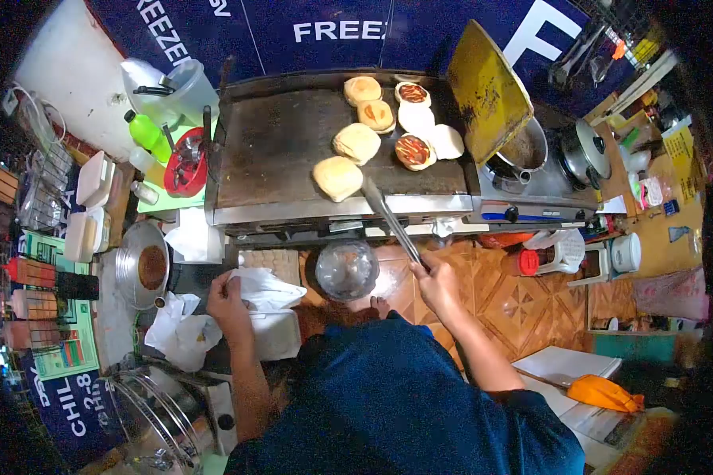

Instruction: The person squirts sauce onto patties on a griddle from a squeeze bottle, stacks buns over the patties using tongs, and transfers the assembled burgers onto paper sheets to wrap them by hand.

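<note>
A flat griddle [281, 142] is flanked on its left by a red bowl [185, 162] and a green bottle [147, 134]. On its right, a yellow, dark-stained panel [491, 93] is stood upright, and the way across to the open pot [523, 150] is partly blocked by it. Buns [356, 143] are grouped on the griddle's right half, and red sauce is spread on two cut halves [414, 151]. Below the griddle's front edge, a clear, rounded container [347, 270] is seen beside an egg tray [271, 264]. Metal tongs [394, 222] are clenched in the right hand [437, 286], and their far end is held right by the frontmost bun [338, 178]. The left hand [227, 299] is curled at the edge of white paper [268, 290]; whether the paper is pinched cannot be told
</note>
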Demonstrator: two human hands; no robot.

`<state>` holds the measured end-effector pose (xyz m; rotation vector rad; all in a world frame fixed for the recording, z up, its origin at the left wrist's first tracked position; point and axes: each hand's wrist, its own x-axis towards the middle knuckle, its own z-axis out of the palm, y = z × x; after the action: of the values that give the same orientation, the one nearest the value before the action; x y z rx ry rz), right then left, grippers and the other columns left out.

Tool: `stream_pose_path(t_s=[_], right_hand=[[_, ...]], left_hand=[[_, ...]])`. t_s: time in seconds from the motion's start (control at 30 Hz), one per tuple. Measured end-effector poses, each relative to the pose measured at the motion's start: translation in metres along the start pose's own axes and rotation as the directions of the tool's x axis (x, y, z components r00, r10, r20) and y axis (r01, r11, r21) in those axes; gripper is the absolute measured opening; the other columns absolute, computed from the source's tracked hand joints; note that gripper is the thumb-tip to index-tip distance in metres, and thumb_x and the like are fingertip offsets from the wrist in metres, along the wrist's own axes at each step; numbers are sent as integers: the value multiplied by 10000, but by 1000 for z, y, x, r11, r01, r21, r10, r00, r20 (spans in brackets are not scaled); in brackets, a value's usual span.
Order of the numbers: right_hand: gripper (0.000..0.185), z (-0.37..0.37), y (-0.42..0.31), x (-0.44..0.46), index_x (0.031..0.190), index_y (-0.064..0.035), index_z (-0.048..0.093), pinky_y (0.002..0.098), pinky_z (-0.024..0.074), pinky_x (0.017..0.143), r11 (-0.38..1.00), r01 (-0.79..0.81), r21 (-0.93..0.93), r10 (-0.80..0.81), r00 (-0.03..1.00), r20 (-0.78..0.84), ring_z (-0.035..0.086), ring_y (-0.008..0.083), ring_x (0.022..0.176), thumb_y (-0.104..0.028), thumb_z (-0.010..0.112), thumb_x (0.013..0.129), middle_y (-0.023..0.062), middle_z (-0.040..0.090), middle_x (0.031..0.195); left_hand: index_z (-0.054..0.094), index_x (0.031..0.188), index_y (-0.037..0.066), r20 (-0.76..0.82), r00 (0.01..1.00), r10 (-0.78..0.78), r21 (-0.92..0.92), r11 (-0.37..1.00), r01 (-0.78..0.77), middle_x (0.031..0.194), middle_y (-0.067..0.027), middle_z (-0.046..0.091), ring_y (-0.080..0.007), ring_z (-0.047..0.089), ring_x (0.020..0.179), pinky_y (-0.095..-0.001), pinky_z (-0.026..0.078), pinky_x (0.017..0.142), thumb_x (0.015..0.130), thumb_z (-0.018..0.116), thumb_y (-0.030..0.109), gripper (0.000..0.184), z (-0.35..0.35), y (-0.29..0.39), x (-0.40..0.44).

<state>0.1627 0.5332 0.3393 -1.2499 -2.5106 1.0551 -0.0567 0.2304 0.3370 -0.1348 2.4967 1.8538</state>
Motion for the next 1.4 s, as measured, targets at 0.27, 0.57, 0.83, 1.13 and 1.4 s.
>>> stream_pose_path(t_s=[0.27,0.57,0.83,1.13,1.4], right_hand=[[215,-83,-19,-3,832,-26,619,257,385,382,673,-578,461,272,774,572,519,113,454,-210,617,941,47,594,642],[160,-34,-36,50,934,-25,622,260,390,396,706,-537,462,152,751,642,505,112,493,-184,623,949,45,594,699],[184,32,-34,79,982,8,665,281,404,412,642,-515,568,51,768,639,507,132,495,-165,635,929,48,586,661],[467,12,-37,1,1273,43,612,280,441,620,833,228,505,-426,846,320,557,119,698,-183,720,879,36,624,836],[409,14,-40,21,1217,-22,639,398,503,620,453,892,-8,-821,420,386,632,336,731,-29,726,817,191,649,915]], left_hand=[[672,978,0,-62,874,482,348,831,-434,903,-102,652,-216,614,820,-331,495,754,905,644,96,124,-42,64,7],[689,986,89,234,797,557,309,735,-604,910,-141,623,-355,614,886,-437,503,757,834,654,69,156,-16,-54,-45],[675,975,28,73,924,376,404,836,-372,940,-174,648,-383,624,876,-430,493,772,902,636,103,111,-20,-5,-16],[705,926,-41,-96,992,87,-12,996,-89,798,-115,715,-137,623,676,-307,493,645,920,672,187,231,-8,-8,25],[703,961,-22,-125,986,110,-135,983,-127,811,-92,701,-137,639,730,-288,502,670,915,656,143,177,-9,-1,8]])
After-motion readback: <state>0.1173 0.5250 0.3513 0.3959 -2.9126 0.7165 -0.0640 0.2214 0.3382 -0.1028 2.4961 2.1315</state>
